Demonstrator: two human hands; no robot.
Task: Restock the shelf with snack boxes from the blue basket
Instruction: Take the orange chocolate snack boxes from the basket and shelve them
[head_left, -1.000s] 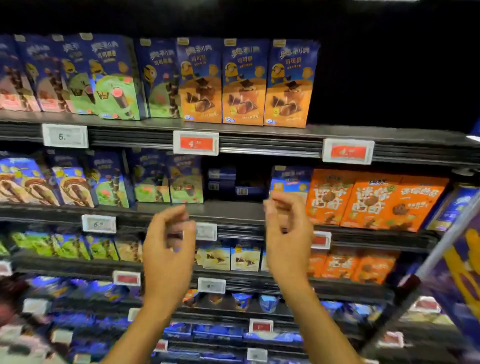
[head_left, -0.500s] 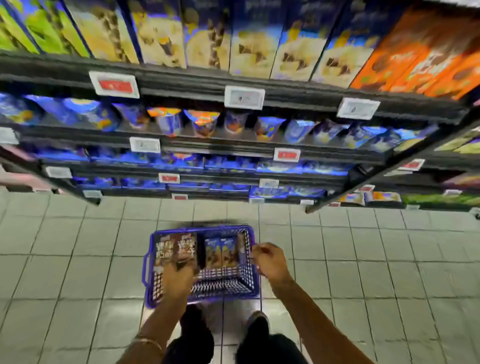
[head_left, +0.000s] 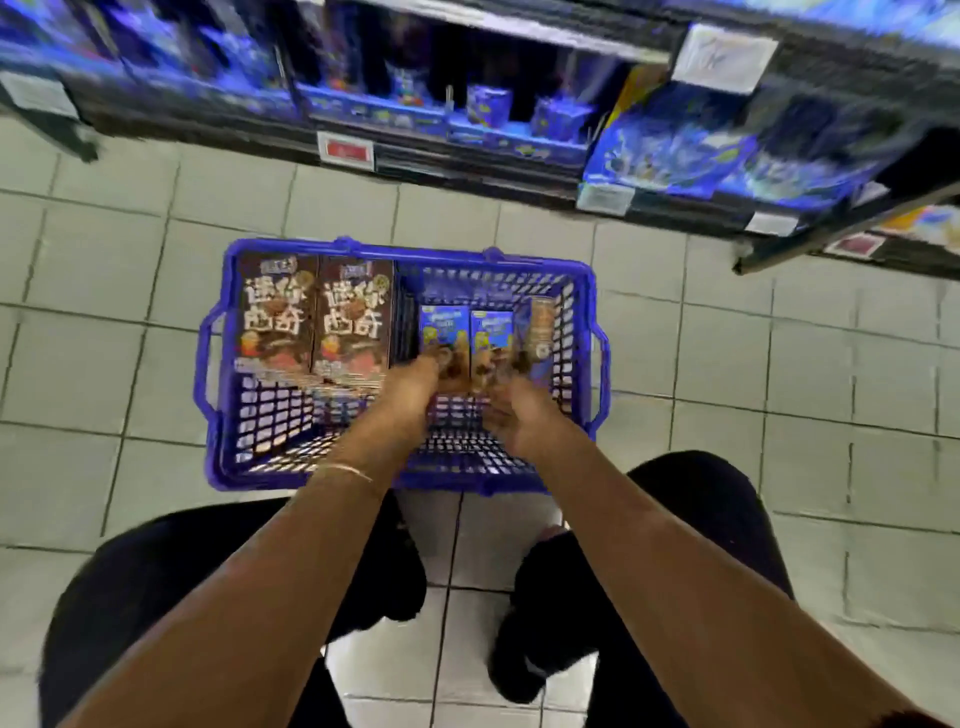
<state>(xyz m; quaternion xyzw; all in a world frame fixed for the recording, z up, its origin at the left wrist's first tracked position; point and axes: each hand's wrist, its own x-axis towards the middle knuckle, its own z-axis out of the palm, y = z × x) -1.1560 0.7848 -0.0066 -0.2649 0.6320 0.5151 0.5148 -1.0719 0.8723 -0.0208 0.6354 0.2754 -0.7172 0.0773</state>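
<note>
While the basket (head_left: 441, 258) sits on the tiled floor (head_left: 779, 364) just below the shelf (head_left: 493, 171), both hands reach into its right half. The left hand (head_left: 410, 387) meets the near end of a blue box (head_left: 444, 327). The right hand (head_left: 519, 410) is at the second blue box (head_left: 488, 332) (motion blur hides whether either hand grips). Two brown boxes (head_left: 278, 312) lie side by side in the left half.

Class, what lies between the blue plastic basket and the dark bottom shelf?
In the head view, only bare pale floor tiles separate blue plastic basket from dark bottom shelf.
</note>
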